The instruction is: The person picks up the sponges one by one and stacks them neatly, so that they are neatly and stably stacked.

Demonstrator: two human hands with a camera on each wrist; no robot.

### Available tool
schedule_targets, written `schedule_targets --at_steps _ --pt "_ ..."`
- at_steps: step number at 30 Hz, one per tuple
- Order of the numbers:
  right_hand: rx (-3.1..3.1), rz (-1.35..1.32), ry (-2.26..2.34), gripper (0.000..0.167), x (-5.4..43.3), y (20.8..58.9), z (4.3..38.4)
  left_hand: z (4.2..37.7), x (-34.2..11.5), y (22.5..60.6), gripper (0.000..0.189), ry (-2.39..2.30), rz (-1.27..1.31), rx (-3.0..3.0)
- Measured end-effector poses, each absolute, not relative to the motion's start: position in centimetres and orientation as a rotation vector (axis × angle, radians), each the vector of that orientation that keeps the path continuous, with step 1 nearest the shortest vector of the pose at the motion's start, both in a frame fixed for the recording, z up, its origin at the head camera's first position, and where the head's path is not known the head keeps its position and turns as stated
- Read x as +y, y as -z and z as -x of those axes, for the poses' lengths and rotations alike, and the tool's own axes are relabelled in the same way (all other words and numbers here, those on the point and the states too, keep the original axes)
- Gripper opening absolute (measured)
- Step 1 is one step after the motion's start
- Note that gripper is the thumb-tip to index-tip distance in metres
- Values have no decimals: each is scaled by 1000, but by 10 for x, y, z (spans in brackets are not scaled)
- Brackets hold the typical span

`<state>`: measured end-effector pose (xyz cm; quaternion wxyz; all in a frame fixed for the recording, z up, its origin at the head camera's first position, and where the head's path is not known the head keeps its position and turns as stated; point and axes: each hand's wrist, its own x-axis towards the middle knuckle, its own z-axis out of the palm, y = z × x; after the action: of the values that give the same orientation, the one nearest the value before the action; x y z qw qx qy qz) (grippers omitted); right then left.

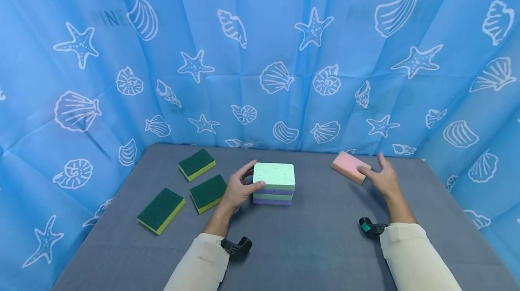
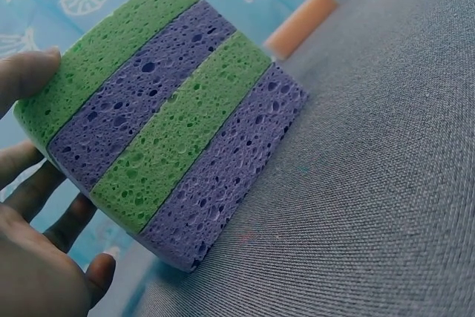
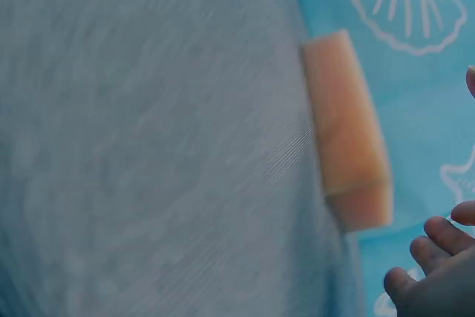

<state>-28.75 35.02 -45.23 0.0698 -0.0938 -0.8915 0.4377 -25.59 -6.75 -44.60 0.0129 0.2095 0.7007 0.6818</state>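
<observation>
My left hand (image 1: 239,189) is at the left end of a stack of sponges, green and purple by turns. Its thumb lies on the front edge of the top green sponge (image 1: 274,173) and the forefinger reaches the back left corner, holding it between them. In the left wrist view the purple sponge (image 2: 215,183) at the bottom sits on the table. My right hand (image 1: 383,178) is at the right end of a pink sponge (image 1: 349,164), fingers spread and thumb overlapping it. In the right wrist view a gap shows between those fingertips and the pink sponge (image 3: 349,124).
Left of the stack lie three green-and-yellow scrub sponges: one at the back (image 1: 197,164), one beside my left wrist (image 1: 208,193) and one nearer the front (image 1: 161,211). A blue shell-patterned curtain (image 1: 260,115) hangs behind the grey table (image 1: 308,246).
</observation>
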Motion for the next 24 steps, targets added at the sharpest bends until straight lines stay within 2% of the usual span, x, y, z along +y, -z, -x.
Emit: schedule_targets --at_steps 14,24 --pt "-2979 220 -1261 114 361 465 297 256 -68 447 66 -2129 -648 2187" --pt "-2946 227 -1223 104 359 473 300 257 -68 448 66 -2123 -651 2188"
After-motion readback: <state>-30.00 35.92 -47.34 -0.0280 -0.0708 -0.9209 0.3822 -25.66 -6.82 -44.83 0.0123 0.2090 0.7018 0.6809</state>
